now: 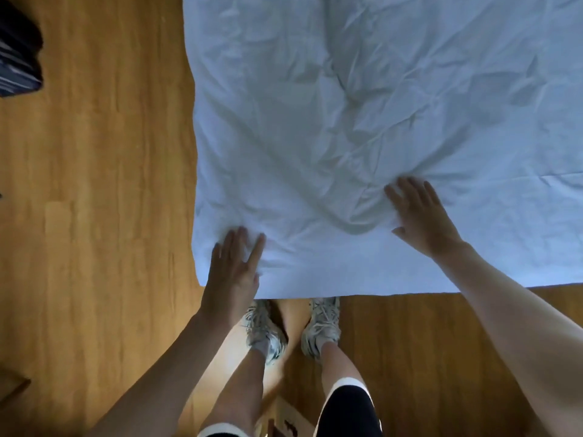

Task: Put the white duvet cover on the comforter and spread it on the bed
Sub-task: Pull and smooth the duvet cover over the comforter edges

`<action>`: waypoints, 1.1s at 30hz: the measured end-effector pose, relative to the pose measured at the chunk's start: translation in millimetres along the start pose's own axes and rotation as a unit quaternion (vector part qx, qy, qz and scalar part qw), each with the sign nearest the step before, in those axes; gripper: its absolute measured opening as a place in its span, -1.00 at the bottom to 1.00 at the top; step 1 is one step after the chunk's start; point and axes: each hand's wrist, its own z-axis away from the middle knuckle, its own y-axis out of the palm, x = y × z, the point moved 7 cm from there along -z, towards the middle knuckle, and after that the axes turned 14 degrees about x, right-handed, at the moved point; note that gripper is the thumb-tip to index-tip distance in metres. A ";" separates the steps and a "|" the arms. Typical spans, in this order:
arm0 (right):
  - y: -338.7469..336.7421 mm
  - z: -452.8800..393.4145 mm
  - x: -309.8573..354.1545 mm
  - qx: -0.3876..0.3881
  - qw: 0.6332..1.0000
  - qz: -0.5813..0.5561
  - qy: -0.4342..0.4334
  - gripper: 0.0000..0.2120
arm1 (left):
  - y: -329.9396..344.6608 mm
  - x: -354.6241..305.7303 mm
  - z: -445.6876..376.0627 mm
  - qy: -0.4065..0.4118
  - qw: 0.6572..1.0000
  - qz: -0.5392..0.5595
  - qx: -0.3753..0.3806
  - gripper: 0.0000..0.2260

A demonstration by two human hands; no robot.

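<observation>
While the white duvet cover (362, 121) is lying spread across the upper right of the view, its left edge and near hem are ending over bare wooden floor (94, 200), which is running wide to the left. Both hands are lying flat on the cloth with fingers spread: the left hand (235, 269) at the near left corner, the right hand (419, 212) further in. Creases are fanning across the fabric. Grey sneakers (321, 326) are standing just beneath the hem.

The white, creased duvet cover (362, 121) lies spread flat, near corner at lower left.
</observation>
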 end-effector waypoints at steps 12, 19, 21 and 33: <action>-11.6 -1.4 1.3 -0.086 0.994 -0.015 -0.064 -0.50 | -13.8 20.7 -28.1 0.004 0.993 0.041 -0.110 -0.62; 31.5 81.6 15.9 -0.058 0.994 -0.060 -0.074 -0.44 | 16.1 -1.1 30.7 0.008 0.992 0.064 -0.107 -0.67; 42.9 101.1 26.8 -0.062 0.992 -0.090 -0.063 -0.52 | 27.4 -3.9 49.7 -0.005 0.993 0.067 -0.092 -0.65; 80.3 115.8 54.5 0.136 0.989 -0.053 0.038 -0.44 | 78.3 -9.3 94.6 -0.111 0.990 0.059 0.071 -0.31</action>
